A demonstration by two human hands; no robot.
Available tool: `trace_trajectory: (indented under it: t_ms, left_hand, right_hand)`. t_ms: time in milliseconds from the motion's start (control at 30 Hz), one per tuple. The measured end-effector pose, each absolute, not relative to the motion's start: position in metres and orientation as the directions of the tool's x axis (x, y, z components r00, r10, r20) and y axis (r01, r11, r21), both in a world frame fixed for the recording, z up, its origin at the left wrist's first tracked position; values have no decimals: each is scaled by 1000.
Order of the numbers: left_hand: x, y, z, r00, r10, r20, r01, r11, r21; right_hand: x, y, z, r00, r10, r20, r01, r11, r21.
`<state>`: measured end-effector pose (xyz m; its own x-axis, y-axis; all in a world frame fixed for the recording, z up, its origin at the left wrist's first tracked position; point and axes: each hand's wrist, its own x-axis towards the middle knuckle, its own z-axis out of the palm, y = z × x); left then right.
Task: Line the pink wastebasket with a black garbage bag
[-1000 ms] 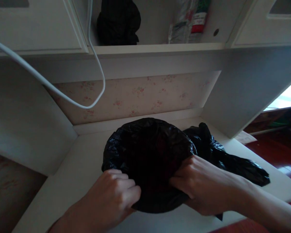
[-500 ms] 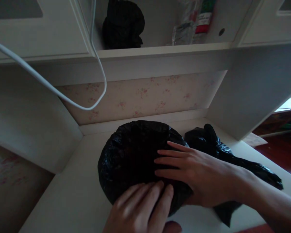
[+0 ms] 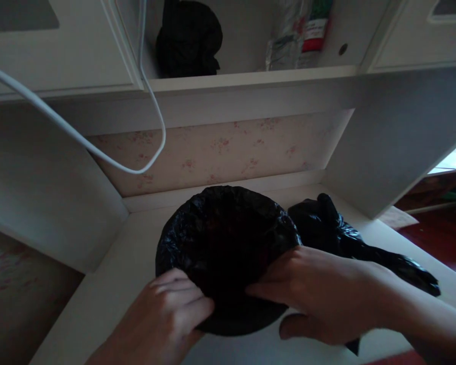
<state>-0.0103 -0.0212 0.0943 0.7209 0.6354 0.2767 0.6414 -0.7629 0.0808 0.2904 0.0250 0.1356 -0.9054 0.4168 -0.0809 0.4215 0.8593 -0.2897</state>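
A black garbage bag [image 3: 220,319] covers a round, bin-like shape with a wide dark opening on the white surface. The plastic is folded over the rim, and whatever container lies beneath is hidden. At the near left rim, my left hand [image 3: 171,309] is closed, its fingers curled over the edge into the opening. My right hand [image 3: 307,289] straddles the near right rim with fingers inside and the thumb outside, closed around the bagged edge. Its fingertips are partly lost in the dark. Behind my right forearm lies another crumpled black plastic bag [image 3: 327,228].
A white cable [image 3: 137,171] hangs in a loop at the upper left. The shelf above [image 3: 251,78] holds a black bundle [image 3: 190,38], clear plastic packaging [image 3: 285,50] and a red-and-green labelled item [image 3: 314,33]. White side panels [image 3: 399,137] flank the white surface [image 3: 125,258].
My left hand has slid left along the near rim. My right hand's spread fingers have come together and lowered over the rim. The opening looks rounder.
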Motion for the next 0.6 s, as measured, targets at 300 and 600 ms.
trace_trajectory:
  t_ms: [300,600]
  left_hand:
    - [-47,-44,95,741,546,391,664,-680,-310]
    - [41,-41,79,586,639,499,758,-650,-59]
  right_hand:
    - [300,32,141,-900,437,8,412,855,-315]
    - [265,45,120,-914,405,-23,401,892,-208]
